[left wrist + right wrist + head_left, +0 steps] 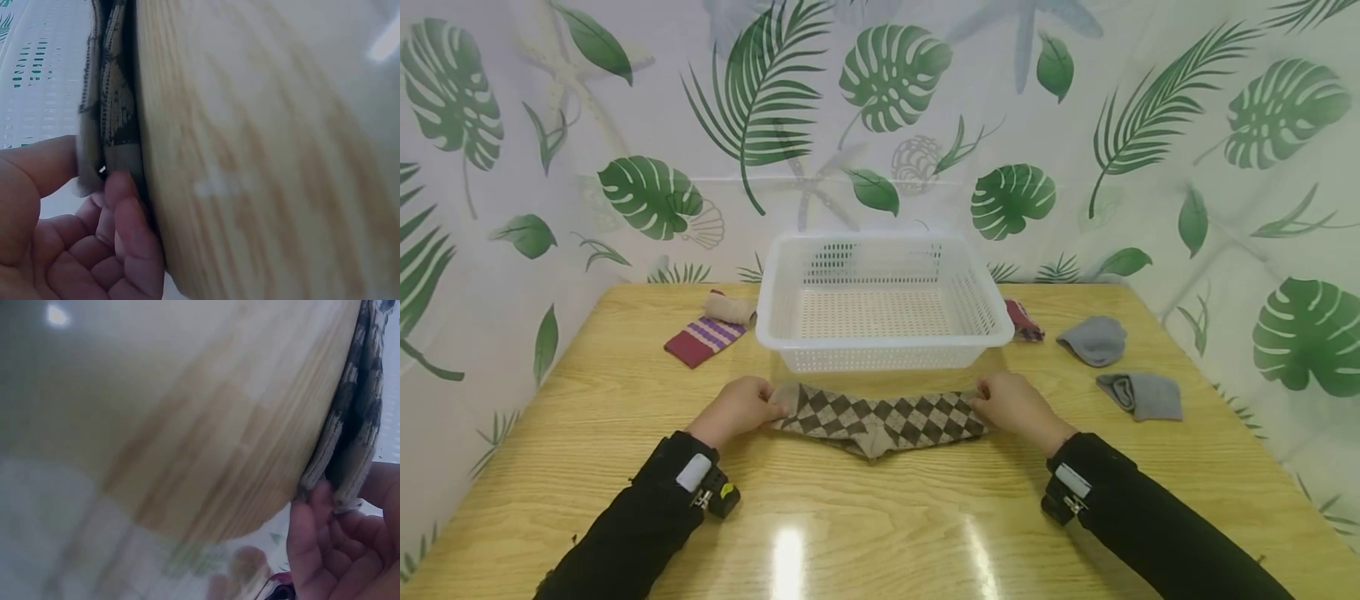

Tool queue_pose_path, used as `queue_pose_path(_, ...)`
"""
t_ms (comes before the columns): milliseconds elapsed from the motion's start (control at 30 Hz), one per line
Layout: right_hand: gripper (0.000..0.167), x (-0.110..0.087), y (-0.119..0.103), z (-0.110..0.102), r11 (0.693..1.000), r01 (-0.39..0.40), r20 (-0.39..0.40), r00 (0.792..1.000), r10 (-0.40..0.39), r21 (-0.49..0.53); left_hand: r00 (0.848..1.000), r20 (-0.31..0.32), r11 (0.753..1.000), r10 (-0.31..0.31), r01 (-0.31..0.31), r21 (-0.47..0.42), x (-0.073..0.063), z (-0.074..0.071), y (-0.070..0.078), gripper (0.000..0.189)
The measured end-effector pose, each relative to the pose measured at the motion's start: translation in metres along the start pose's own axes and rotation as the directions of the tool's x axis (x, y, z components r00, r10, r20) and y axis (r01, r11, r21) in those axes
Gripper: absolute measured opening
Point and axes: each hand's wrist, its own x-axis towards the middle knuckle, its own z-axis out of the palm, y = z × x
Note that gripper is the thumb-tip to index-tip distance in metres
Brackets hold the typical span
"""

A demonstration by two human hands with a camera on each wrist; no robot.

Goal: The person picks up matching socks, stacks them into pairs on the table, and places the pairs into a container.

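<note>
Backdrop: leaf-printed white cloth (pixel 925 204) rose behind the basket, and further cloth with green fronds showed well off to both its sides.
Table: I watched a wood-grained table (pixel 880 517) run out on every side of the basket, with glare on the stretch nearest me.
Basket: my landmark, a white plastic basket (pixel 883 342) with pierced walls, stood upright near the table's far edge.
Argyle sock: the brown-and-beige argyle sock (pixel 874 425) lay stretched sideways just in front of the basket, sagging at its plain middle; my wrist views showed two layers with a gap between, and I could not tell whether it was one sock or a pair.
Left hand: in front of the basket's left corner, the left hand (pixel 741 408) had its fingers pinching the sock's left end.
Right hand: in front of the basket's right corner, the right hand (pixel 1018 408) had its fingers pinching the other end.
Left of basket: I saw a beige roll (pixel 730 308) just beside it, touching a maroon-and-purple striped sock (pixel 703 340).
Right of basket: a maroon patterned sock (pixel 1022 321) sat partly hidden by the rim; farther out lay a rounded grey bundle (pixel 1093 340) and, nearer me, a folded grey sock (pixel 1153 396).
</note>
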Motion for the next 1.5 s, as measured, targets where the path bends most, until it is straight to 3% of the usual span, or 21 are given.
queue_pose_path(200, 0.029, 0.002, 0.005, 0.002, 0.999, -0.044, 0.021, 0.999, 0.044, -0.005, 1.000, -0.003, 1.000, 0.023, -0.023, 0.017, 0.000, 0.000, -0.003, 0.029)
queue_pose_path(433, 0.036, 0.002, 0.011, 0.004, 0.998, -0.063, 0.028, 0.998, 0.062, 0.008, 0.999, 0.048, 0.998, -0.020, 0.017, 0.055, 0.003, 0.001, -0.002, 0.035)
queue_pose_path(633, 0.045, -0.003, 0.010, -0.001, 0.996, -0.052, 0.078, 0.996, 0.047, 0.073, 0.999, -0.019, 0.985, -0.038, 0.041, 0.167, -0.004, -0.008, 0.002, 0.041)
queue_pose_path(767, 0.049, -0.005, 0.008, -0.006, 0.991, -0.069, 0.121, 0.991, 0.055, 0.114, 0.999, 0.000, 0.990, -0.053, 0.052, 0.131, -0.007, -0.014, 0.001, 0.051)
queue_pose_path(867, 0.048, -0.002, 0.007, -0.006, 0.991, -0.076, 0.130, 0.990, 0.061, 0.113, 0.999, 0.017, 0.993, -0.031, 0.029, 0.115, -0.005, -0.012, 0.000, 0.052)
queue_pose_path(1033, 0.041, 0.006, 0.006, -0.004, 0.988, -0.105, 0.146, 0.985, 0.088, 0.112, 1.000, 0.025, 0.992, 0.003, -0.006, 0.122, 0.001, -0.005, 0.001, 0.045)
queue_pose_path(1167, 0.041, 0.006, 0.005, -0.004, 0.979, -0.121, 0.160, 0.983, 0.094, 0.166, 1.000, 0.022, 0.993, -0.020, 0.017, 0.119, 0.003, -0.003, 0.004, 0.040)
queue_pose_path(1333, 0.041, 0.003, 0.003, -0.003, 0.979, -0.084, 0.088, 0.994, 0.069, 0.187, 1.000, -0.007, 0.994, -0.026, 0.027, 0.110, 0.004, -0.001, 0.004, 0.045)
queue_pose_path(1500, 0.019, 0.004, 0.002, -0.004, 0.958, -0.088, 0.004, 0.996, 0.091, 0.273, 1.000, -0.020, 0.997, -0.002, 0.003, 0.081, 0.004, 0.000, 0.001, 0.047)
